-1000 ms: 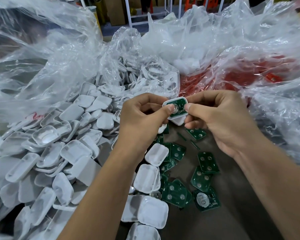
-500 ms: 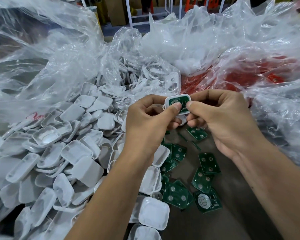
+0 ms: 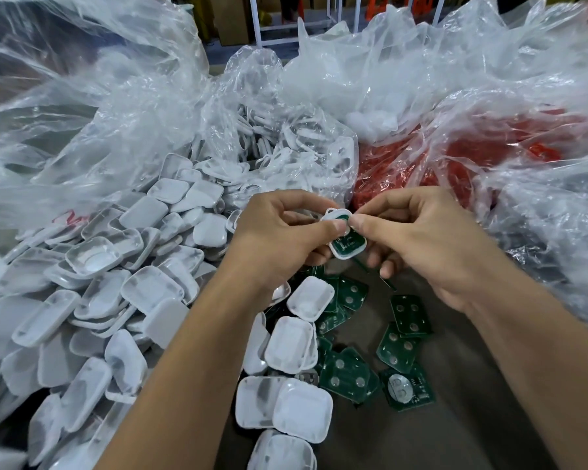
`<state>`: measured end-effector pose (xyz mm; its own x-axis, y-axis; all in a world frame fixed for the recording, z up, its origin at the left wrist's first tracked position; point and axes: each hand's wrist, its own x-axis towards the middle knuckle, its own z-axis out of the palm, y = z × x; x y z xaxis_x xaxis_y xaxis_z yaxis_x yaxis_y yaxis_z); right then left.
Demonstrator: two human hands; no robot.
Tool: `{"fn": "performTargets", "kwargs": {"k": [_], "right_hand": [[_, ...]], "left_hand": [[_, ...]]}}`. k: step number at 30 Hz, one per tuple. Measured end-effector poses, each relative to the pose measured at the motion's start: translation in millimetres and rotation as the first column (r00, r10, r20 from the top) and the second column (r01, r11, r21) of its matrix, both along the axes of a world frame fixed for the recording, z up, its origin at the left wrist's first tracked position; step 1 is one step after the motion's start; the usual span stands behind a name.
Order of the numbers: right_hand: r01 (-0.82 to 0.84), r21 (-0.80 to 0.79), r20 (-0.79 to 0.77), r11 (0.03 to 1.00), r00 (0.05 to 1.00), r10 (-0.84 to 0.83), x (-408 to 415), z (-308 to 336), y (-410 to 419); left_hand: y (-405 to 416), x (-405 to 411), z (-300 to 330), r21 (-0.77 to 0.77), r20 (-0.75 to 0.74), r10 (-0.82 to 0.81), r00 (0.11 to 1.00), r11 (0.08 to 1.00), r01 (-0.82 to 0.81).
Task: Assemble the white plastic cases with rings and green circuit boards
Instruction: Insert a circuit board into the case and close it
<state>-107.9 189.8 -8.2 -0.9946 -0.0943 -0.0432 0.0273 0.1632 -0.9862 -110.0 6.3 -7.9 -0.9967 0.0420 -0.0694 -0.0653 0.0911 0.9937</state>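
Both hands hold one white plastic case point(image 3: 349, 254) with a green circuit board point(image 3: 348, 241) seated in it, above the table. My left hand point(image 3: 279, 239) grips it from the left, thumb on the board's upper part. My right hand point(image 3: 421, 239) pinches its upper right edge with thumb and forefinger. A white ring point(image 3: 331, 212) sticks out at the case's top. Loose green circuit boards point(image 3: 348, 373) lie on the dark table below the hands. A big heap of white cases point(image 3: 116, 300) fills the left side.
A clear bag of white rings point(image 3: 286, 144) lies behind the hands. Crumpled clear plastic bags point(image 3: 421, 79) crowd the back and right, one over red parts point(image 3: 472, 157). Several white cases point(image 3: 299, 412) lie near the front by my left forearm. Bare dark table point(image 3: 455, 435) shows at the lower right.
The held case has tipped and dropped a little, so its lower half with the green board now shows below my thumbs. Both hands stayed close together.
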Motion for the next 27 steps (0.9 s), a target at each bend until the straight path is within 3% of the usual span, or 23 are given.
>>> {"fn": "performTargets", "kwargs": {"k": [12,27], "right_hand": [[0.094,-0.035,-0.151,0.995,0.984,-0.098,-5.3,-5.3,1.8],[0.141,-0.088,-0.058,0.986,0.987,-0.147,-4.0,-4.3,-3.1]], "left_hand": [[10.5,5.0,-3.3,0.014,-0.026,0.073,0.997,0.997,-0.073],[12.7,7.8,-0.1,0.066,0.047,0.059,0.997,0.996,-0.062]]}}
